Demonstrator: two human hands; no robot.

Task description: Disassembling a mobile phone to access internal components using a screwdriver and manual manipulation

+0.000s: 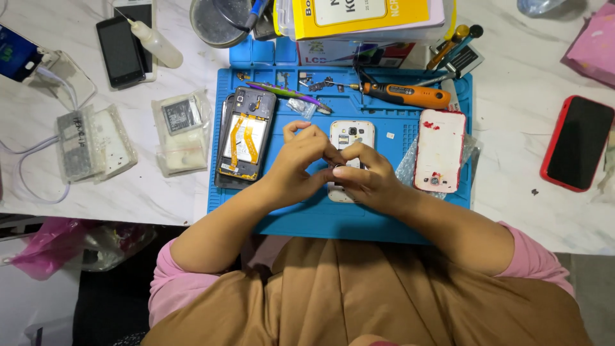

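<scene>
White marble worktop, seen from above, carries a blue repair mat at its near edge. On the mat's middle lies a white phone with its back off, and both hands meet over its lower half. The left hand and right hand are pressed together, fingertips pinching something small at the phone's bottom end; what they grip is hidden. It looks like a step of prising or seating a part in the open phone, which calls for steady, fine fingertip pressure. Left of the hands lies a second opened phone showing orange ribbon cables. Right of them lies a white back cover with red marks. An orange screwdriver rests at the mat's far edge. A red phone lies well apart on the right, and bagged batteries on the left.
</scene>
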